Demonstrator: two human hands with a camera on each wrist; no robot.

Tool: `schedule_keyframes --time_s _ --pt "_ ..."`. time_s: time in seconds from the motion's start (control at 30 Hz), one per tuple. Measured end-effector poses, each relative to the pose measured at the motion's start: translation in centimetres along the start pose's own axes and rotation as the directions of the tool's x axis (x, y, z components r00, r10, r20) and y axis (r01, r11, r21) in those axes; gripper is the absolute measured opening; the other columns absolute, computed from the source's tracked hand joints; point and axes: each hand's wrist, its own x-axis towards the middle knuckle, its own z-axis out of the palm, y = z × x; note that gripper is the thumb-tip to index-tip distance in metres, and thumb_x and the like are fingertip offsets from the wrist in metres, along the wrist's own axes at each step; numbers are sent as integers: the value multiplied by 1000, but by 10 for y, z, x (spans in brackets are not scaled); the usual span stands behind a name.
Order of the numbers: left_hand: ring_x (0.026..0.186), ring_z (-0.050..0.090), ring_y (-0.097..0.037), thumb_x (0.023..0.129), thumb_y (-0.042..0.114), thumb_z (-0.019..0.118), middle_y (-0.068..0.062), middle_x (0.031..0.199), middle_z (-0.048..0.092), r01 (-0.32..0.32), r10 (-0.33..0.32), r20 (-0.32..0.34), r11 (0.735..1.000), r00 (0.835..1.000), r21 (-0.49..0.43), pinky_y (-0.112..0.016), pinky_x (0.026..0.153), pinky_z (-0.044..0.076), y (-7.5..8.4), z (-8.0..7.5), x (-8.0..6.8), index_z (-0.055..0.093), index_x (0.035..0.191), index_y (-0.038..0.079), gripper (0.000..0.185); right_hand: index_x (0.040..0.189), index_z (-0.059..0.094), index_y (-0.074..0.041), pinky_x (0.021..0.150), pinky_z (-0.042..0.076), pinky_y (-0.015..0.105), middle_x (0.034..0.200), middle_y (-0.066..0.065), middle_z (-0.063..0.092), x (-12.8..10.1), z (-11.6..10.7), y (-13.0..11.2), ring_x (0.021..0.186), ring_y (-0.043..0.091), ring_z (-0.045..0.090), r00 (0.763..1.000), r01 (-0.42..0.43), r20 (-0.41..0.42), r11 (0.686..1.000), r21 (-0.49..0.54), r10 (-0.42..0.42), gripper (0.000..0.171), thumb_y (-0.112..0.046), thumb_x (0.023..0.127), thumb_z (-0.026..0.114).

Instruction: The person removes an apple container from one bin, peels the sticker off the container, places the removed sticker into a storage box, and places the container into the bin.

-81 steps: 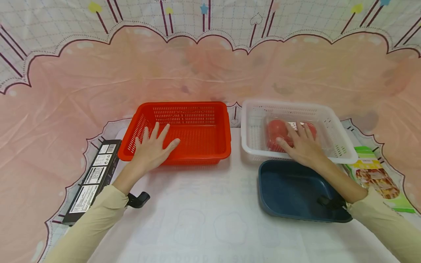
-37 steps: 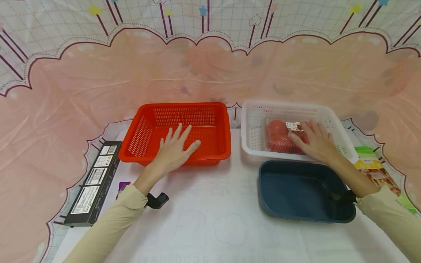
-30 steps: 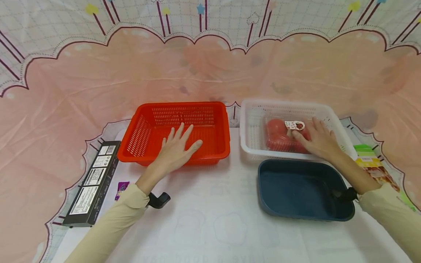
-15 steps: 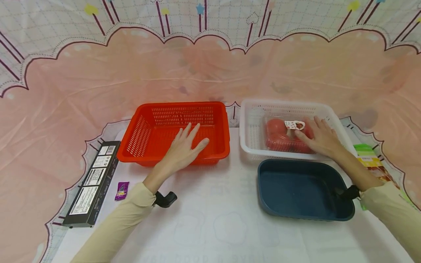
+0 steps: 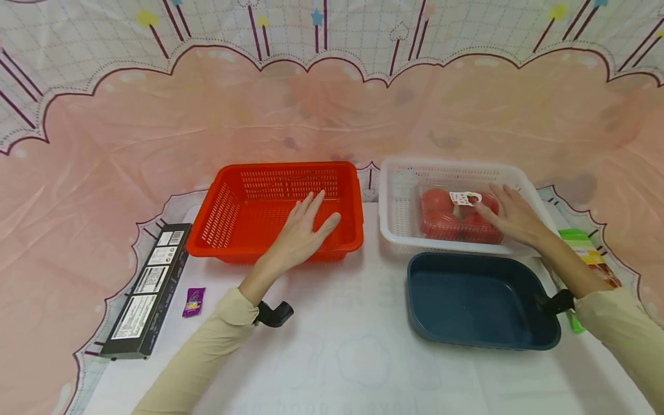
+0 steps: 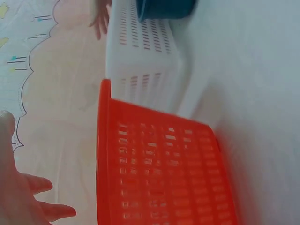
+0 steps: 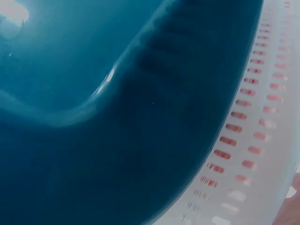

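Head camera looks down from above; wrist cameras sit close, both seeing the white basket [image 6: 140, 61] (at 2 o'clock)

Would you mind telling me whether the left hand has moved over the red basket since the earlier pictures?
Yes. The left hand has slid rightward along the red basket, from near its left wall toward its right wall, fingers straight throughout.

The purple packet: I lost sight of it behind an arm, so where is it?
In the head view, the purple packet lies on the table's left side, between the black box and the left sleeve, in front of the red basket.
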Motion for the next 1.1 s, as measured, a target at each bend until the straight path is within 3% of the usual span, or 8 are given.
schedule_keyframes --time_s 0.3,0.6,0.9,1.1 --pt "151 6 -38 89 74 35 -5 165 8 -18 19 11 998 1000 -54 -67 117 13 17 14 7 14 156 28 84 153 1 4 110 4 76 153 41 2 4 -5 11 143 57 -2 998 -25 53 997 75 21 84 -52 99 33" --pt "151 10 -35 89 74 36 -3 165 10 -21 22 16 997 1000 -80 -67 116 18 34 26 12 15 156 31 82 153 -2 2 109 5 77 155 39 0 4 -6 16 143 57 -3 998 -25 61 987 158 15 81 -48 100 33" --pt "150 14 -33 90 68 42 -3 164 15 -96 98 4 986 995 -139 -65 115 22 54 48 21 20 155 30 78 152 -2 5 110 6 76 154 39 2 7 -5 18 143 58 1 998 -14 59 983 184 4 80 -46 101 33" --pt "151 15 -30 89 66 45 -3 165 10 -103 110 24 972 994 -210 -66 113 26 71 63 30 19 156 27 82 152 -2 6 111 7 74 155 39 1 10 -3 20 143 57 1 998 -15 64 981 191 2 81 -47 101 32"
